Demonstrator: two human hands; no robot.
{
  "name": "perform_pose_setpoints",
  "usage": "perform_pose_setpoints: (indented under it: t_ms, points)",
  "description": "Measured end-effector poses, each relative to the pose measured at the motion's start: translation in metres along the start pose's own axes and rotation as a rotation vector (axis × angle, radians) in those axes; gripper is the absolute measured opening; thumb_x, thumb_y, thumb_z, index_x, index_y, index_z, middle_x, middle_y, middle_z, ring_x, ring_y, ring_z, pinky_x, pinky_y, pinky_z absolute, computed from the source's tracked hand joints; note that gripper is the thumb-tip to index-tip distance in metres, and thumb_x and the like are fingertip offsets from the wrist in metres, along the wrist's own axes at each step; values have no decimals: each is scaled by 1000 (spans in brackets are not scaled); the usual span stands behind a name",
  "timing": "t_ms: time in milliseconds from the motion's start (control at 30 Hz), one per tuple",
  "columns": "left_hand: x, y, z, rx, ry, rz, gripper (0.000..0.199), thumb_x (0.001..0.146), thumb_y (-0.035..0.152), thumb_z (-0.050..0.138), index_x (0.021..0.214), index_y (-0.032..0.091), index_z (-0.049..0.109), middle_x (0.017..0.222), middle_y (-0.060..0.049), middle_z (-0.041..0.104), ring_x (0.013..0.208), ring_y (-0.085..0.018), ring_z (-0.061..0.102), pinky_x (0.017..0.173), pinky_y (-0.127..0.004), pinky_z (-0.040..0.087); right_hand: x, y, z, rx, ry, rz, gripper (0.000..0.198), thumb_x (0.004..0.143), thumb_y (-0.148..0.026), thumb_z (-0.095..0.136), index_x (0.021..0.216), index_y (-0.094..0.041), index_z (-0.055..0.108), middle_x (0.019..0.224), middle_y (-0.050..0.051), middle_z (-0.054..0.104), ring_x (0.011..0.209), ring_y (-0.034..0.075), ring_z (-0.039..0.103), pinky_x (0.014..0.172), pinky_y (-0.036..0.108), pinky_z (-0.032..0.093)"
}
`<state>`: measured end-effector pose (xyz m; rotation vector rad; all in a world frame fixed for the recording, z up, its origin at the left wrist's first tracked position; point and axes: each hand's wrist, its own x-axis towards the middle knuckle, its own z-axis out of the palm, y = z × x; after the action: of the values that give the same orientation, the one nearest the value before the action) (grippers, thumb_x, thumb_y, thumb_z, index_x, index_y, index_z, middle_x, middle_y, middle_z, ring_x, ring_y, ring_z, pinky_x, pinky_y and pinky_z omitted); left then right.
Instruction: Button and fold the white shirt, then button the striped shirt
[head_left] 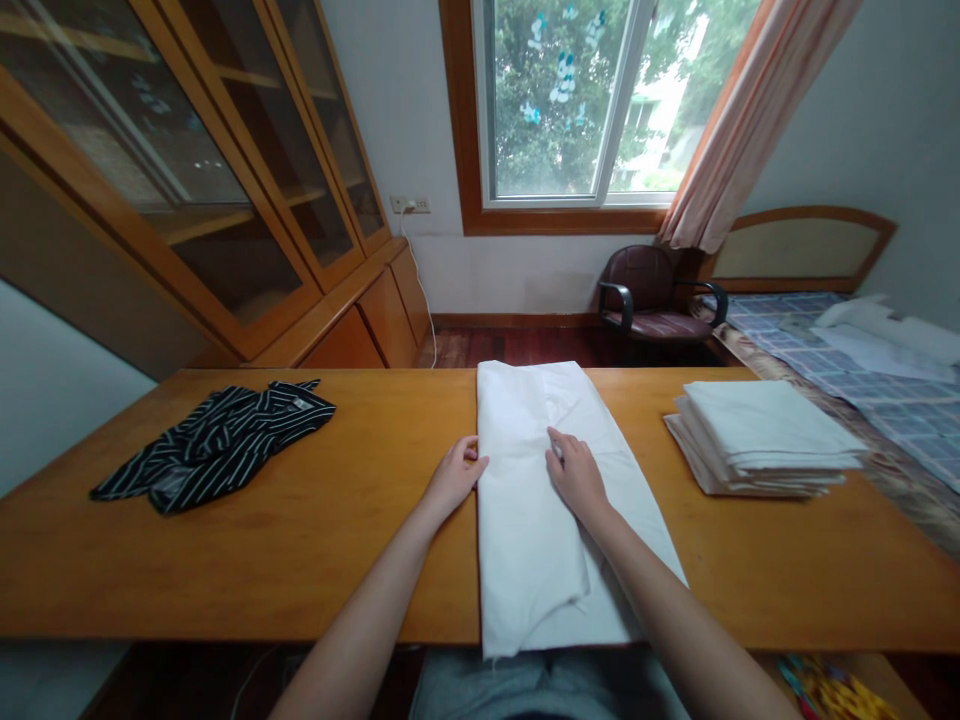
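Note:
A white cloth (525, 560) lies lengthwise on the table in front of me, its left part folded over so that a flap rests on the layer below. At its left edge my left hand (454, 474) has thumb and fingers bent together on the fold. My right hand (577, 475) is on top of the cloth, fingers curled, thumb and forefinger at the flap's right edge. The cloth's near end reaches the table's front edge, where it looks slightly frayed. Part of the lower layer is hidden under my right forearm.
On the wooden table (397, 415), a black-and-white striped garment (225, 440) lies crumpled at left. A stack of folded white cloths (765, 435) sits at right. Beyond are a glass-door cabinet (330, 290), a brown armchair (652, 285) and a bed (847, 340).

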<state>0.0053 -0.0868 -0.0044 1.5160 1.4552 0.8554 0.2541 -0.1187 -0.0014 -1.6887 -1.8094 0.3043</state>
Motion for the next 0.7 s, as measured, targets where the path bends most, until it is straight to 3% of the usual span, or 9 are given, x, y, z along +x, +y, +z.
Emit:
perform_pose_setpoints:
  t_ms: [167, 333, 467, 567, 700]
  points:
    - [7, 5, -5, 173, 22, 60, 41, 86, 38, 62, 122, 20, 58, 90, -4, 64, 83, -20, 64, 80, -33, 54, -5, -7, 1, 99, -19, -12, 47, 93, -20, 44, 139, -19, 52, 121, 11, 63, 110, 24, 58, 101, 41, 45]
    - [15, 14, -14, 499, 133, 152, 40, 87, 32, 61, 125, 20, 59, 106, -10, 60, 101, -26, 60, 96, -40, 47, -15, -23, 9, 180, -87, -41, 49, 93, -20, 44, 141, -20, 48, 132, 12, 57, 118, 23, 56, 103, 38, 46]
    - [27, 29, -17, 635, 156, 341, 36, 91, 26, 54, 125, 21, 62, 117, -12, 57, 113, -29, 52, 105, -43, 41, -18, -34, 11, 239, -160, -107, 52, 91, -19, 47, 143, -21, 45, 133, 11, 56, 124, 23, 52, 108, 39, 42]
    - [48, 40, -14, 627, 87, 453, 32, 94, 21, 48, 120, 21, 66, 118, -11, 58, 117, -28, 49, 108, -42, 38, -19, -35, 6, 276, -190, -109, 52, 90, -20, 48, 142, -20, 45, 120, 10, 60, 108, 22, 59, 99, 39, 47]
    - [93, 47, -5, 634, 11, 474, 33, 94, 16, 46, 120, 20, 66, 129, -12, 56, 126, -27, 45, 114, -43, 33, -21, -31, 0, 316, -210, -75, 49, 91, -24, 51, 140, -19, 47, 104, 7, 62, 88, 20, 59, 87, 36, 50]
